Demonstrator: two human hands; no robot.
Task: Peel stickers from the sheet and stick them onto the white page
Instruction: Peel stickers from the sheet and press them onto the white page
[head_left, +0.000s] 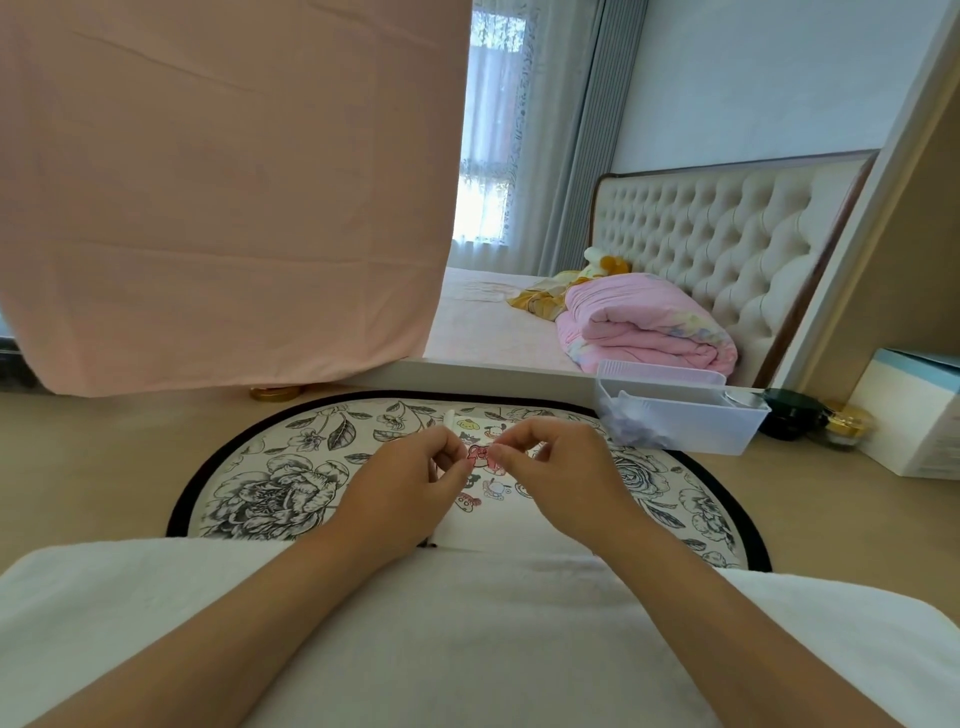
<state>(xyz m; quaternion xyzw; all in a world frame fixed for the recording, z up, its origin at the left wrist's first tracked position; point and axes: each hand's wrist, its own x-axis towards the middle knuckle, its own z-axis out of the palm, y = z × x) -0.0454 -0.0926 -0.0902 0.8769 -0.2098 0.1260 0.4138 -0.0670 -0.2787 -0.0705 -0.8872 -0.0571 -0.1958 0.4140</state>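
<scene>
A pink sticker (477, 453) is pinched between the fingertips of the left hand (410, 480) and the right hand (553, 465), held just above the white page (498, 527). Several cartoon stickers are seen on the page, which lies on a floral oval mat (270, 483) on the worktop (93, 467). A white plastic bin (691, 423) stands at far right.

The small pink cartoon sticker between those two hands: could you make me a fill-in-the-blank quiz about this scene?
1. The small pink cartoon sticker is pinched between ____ hands.
2. The white page lies on an oval mat printed with black-and-white ____.
3. The translucent plastic box sits to the ____ of the right hand.
4. The folded quilt on the bed is ____.

Missing words: both; flowers; right; pink
</scene>
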